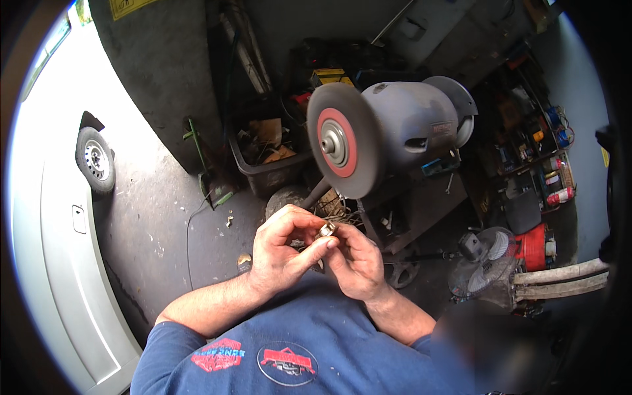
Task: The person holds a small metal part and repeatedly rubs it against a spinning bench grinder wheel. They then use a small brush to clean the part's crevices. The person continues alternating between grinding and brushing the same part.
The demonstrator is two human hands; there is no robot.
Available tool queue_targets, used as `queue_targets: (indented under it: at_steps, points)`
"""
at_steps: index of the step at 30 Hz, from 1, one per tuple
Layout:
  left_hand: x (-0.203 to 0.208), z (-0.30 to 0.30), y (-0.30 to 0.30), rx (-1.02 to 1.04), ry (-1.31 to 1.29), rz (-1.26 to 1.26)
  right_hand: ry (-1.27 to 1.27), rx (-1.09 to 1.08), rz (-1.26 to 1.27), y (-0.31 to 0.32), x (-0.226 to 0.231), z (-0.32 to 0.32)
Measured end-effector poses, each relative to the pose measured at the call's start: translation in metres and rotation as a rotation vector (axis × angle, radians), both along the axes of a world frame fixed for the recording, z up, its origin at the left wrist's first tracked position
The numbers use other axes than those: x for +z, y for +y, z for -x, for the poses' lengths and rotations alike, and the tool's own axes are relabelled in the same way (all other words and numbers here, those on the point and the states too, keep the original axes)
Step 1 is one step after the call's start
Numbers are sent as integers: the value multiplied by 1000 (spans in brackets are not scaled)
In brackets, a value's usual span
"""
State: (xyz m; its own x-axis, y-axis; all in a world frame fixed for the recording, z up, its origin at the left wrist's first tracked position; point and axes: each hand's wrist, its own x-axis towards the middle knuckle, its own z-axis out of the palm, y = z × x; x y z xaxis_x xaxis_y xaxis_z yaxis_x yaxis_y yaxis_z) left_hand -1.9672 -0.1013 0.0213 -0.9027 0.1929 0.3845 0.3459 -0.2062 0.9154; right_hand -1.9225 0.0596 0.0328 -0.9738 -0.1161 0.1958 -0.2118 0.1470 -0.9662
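Observation:
Between my two hands I hold a small metal part (327,229), shiny and roughly cylindrical; its exact kind is too small to make out. My left hand (282,247) has its thumb and fingers closed around one side of it. From the other side, the fingertips of my right hand (357,263) pinch it as well. Just beyond my hands stands a bench grinder (411,112) with a grey body. Its near left end carries a dark wire or buffing wheel (365,141) with a red centre disc, apart from my fingers.
Behind the wheel sits a black bin (270,174) full of scraps. A floor fan (487,266) stands at right, near cluttered shelves (526,151). At left is a pale vehicle (66,250), with a cable (189,247) on the floor.

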Motion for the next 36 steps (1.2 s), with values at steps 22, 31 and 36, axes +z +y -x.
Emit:
queue_targets:
  at_steps: [22, 31, 36]
  points:
    - [-20, -22, -48, -199, -544, -14, 11, 26, -471, -23, 1, 11]
    - [-42, -18, -52, -307, -784, -359, -233, 116, 29, -42, -3, 9]
    - [-34, -22, -85, -352, -748, -626, -253, 172, 43, -62, 11, 16]
